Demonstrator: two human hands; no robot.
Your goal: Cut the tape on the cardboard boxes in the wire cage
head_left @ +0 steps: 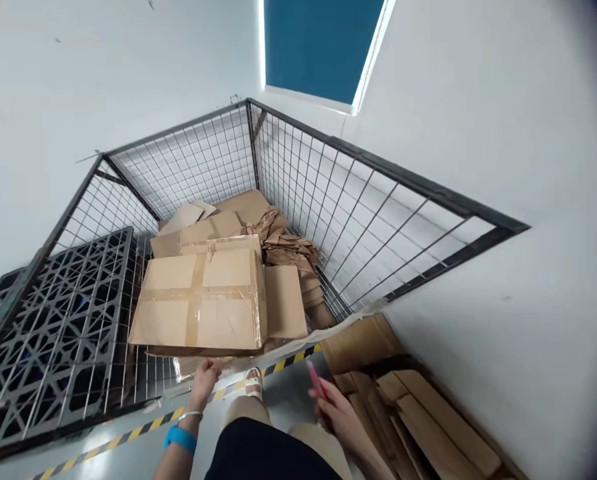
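My left hand [205, 379], with a blue band and a bracelet on its wrist, reaches to the lower edge of a taped, flattened cardboard box [203, 300] that lies at the front of a wire mesh cage [328, 200]. The fingers touch the underside of that box's near edge; I cannot tell if they grip it. My right hand [335, 410] holds a slim pink cutter [316, 380], its tip pointing up and away from me. More flattened cardboard and crumpled brown paper [288, 243] fill the cage behind the box.
A black plastic pallet [58, 320] leans against the cage's left side. Flattened cardboard sheets [418, 413] are stacked on the floor along the white wall at right. Yellow-black hazard tape [128, 437] runs across the grey floor. My sandalled foot [253, 385] stands by the cage.
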